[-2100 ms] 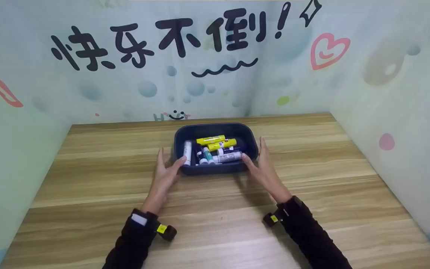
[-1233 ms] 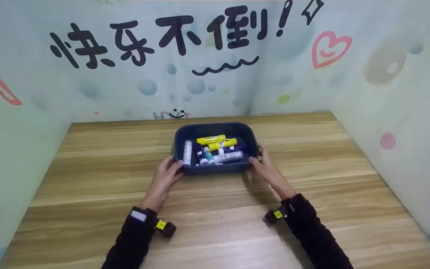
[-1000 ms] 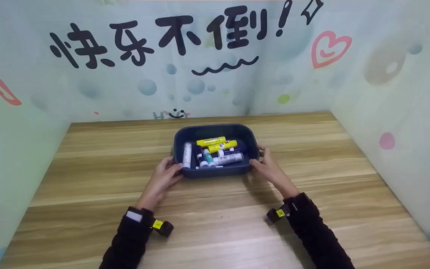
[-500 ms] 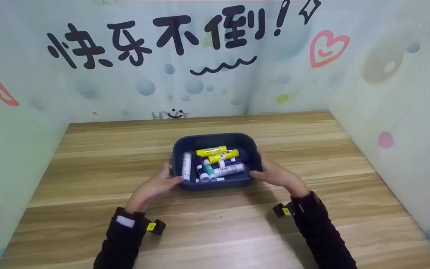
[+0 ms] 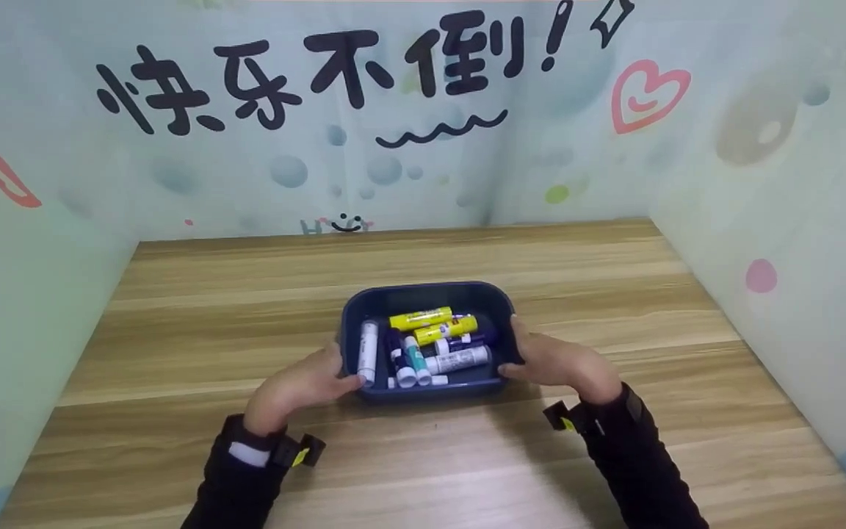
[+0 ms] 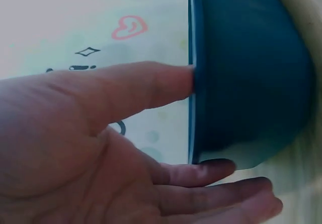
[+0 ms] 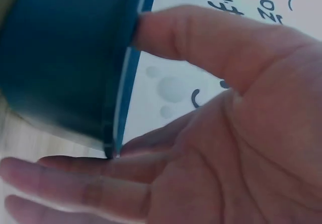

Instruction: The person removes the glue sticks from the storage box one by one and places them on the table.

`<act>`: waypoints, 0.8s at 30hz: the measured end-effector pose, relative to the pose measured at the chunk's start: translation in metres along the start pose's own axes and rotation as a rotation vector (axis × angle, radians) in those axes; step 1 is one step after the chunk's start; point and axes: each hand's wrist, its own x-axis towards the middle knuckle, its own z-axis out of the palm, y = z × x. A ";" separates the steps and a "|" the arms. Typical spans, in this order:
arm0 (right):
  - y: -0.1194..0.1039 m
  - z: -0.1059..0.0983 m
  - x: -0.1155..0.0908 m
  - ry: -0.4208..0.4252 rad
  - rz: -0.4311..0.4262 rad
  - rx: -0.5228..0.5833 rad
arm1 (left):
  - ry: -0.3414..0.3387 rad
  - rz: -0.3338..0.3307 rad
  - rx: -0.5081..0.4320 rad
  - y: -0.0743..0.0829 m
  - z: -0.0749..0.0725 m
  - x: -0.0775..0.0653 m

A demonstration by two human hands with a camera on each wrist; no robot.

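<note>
A dark blue plastic basin (image 5: 427, 397) sits in the middle of the wooden table. Inside it lies a jumble of glue sticks: two yellow ones (image 5: 446, 329), a white one (image 5: 368, 353) along the left wall, a teal-labelled one (image 5: 416, 360), and several more partly covered. My left hand (image 5: 294, 386) holds the basin's left front corner, thumb at the rim and fingers along the end. At the opposite corner my right hand (image 5: 559, 360) grips likewise. Both wrist views show the basin's outer wall (image 6: 251, 73) between thumb and fingers; the glue sticks are hidden there.
The wooden table top (image 5: 173, 308) spreads around the basin on every side. Behind it stands a printed backdrop (image 5: 232, 169) with dark lettering, and a pale panel (image 5: 783, 220) borders the right side. Small cameras (image 5: 311, 450) sit on both wrists.
Both hands first close on the basin's ends from beside it. The basin then slides from the back of the table toward me with its glue sticks inside, and the wrists bend outward.
</note>
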 end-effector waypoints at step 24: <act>-0.025 0.011 -0.005 0.445 -0.144 -0.232 | 0.032 -0.075 0.192 0.009 0.003 -0.011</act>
